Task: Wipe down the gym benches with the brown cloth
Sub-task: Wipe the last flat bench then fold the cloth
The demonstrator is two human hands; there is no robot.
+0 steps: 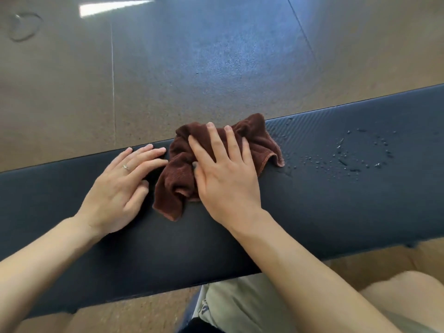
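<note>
A dark padded gym bench (324, 203) runs across the view from left to right. A crumpled brown cloth (177, 174) lies on its top near the far edge. My right hand (223, 174) presses flat on the cloth with fingers spread. My left hand (120, 186), with a ring on one finger, rests flat on the bench just left of the cloth, its fingertips touching the cloth's edge. Water droplets (358, 152) speckle the bench surface to the right of the cloth.
A speckled rubber gym floor (192, 56) stretches beyond the bench, with a faint ring mark (22, 26) at the far left. My knees and light shorts (240, 306) show below the bench's near edge.
</note>
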